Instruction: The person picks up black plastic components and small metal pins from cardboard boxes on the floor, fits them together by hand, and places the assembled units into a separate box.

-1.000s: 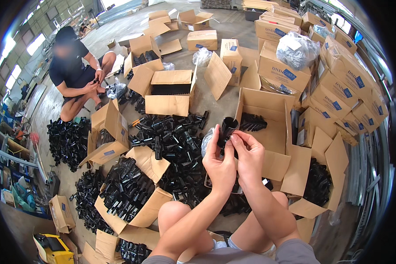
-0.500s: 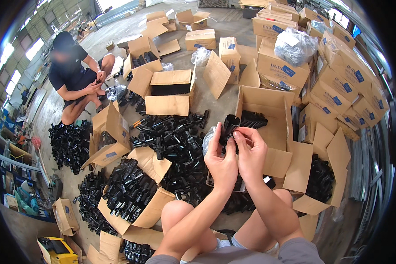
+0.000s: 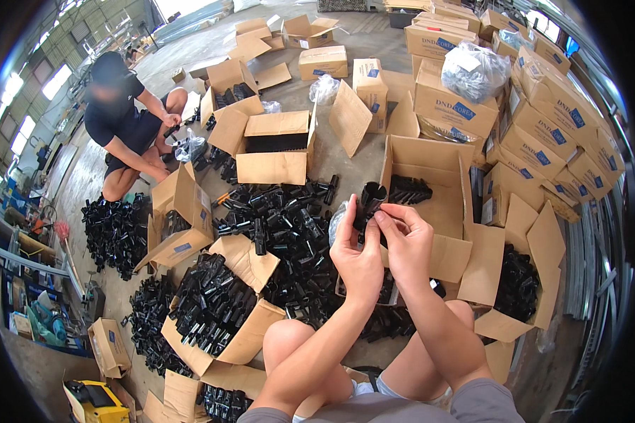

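Between my two hands, up in front of my knees, is a black tubular part [image 3: 371, 198] with its open end tipped upward. My left hand [image 3: 353, 261] is wrapped round its left side and underside. My right hand [image 3: 406, 243] pinches at its lower right, and whatever small piece may be between those fingertips is hidden. Just beyond, an open cardboard box [image 3: 430, 151] holds several black parts [image 3: 409, 190] in rows. A large heap of loose black parts [image 3: 289, 218] spreads over the floor to the left of my hands.
Another person [image 3: 120, 113] squats at the far left, handling black parts beside a heap [image 3: 116, 236]. Open boxes of parts stand at left [image 3: 222, 352] and right [image 3: 550, 243]. Stacked cartons [image 3: 536, 134] rise at the back right, a plastic bag [image 3: 475, 74] on top. Metal profiles [image 3: 596, 282] lie far right.
My hands keep their hold on the tubular part, with hardly any shift. The other person's hands have moved apart, one reaching down toward the nearby box. The whole view has shifted slightly.
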Available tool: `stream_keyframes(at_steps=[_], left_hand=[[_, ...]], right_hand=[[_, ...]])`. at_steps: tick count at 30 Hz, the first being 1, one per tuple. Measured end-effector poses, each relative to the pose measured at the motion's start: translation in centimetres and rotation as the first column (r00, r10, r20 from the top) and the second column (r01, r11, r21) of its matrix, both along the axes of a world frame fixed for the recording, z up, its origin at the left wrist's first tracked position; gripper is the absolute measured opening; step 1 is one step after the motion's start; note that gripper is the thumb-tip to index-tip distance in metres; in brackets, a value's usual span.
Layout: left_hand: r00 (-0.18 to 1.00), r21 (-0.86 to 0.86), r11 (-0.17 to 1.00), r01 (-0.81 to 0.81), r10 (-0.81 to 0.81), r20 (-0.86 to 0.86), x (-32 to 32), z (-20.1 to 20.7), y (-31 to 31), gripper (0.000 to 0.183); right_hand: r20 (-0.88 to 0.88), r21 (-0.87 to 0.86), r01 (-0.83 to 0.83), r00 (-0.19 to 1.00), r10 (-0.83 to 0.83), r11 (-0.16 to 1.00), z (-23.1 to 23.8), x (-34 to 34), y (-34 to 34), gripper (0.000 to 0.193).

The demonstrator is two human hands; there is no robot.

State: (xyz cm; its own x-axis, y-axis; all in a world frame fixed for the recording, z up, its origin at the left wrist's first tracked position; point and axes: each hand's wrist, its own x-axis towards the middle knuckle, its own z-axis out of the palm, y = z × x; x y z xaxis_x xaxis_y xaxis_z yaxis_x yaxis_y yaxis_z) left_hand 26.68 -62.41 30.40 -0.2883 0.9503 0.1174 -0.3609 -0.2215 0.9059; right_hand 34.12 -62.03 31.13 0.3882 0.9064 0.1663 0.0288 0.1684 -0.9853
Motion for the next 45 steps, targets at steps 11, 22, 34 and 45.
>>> stream_keyframes(at_steps=[11, 22, 34, 45], left_hand=[[1.0, 0.017, 1.0, -0.002, 0.002, -0.009, -0.1, -0.6, 0.2, 0.053], [0.997, 0.015, 0.998, 0.056, -0.057, 0.055, -0.2, -0.2, 0.3, 0.051], [0.998, 0.031, 0.997, 0.064, -0.065, 0.023, -0.3, -0.4, 0.3, 0.05], [0.997, 0.01, 0.997, 0.075, -0.075, 0.002, -0.3, -0.1, 0.3, 0.051]], right_hand=[[0.318, 0.175, 0.055, 0.942, -0.109, 0.983, 1.2, 0.5, 0.1, 0.016], [0.473, 0.215, 0.063, 0.866, -0.161, 0.974, 2.0, 0.9, 0.0, 0.013], [0.464, 0.21, 0.038, 0.876, -0.134, 0.977, 1.8, 1.1, 0.0, 0.014], [0.477, 0.21, 0.024, 0.87, -0.124, 0.977, 2.2, 1.1, -0.2, 0.013]])
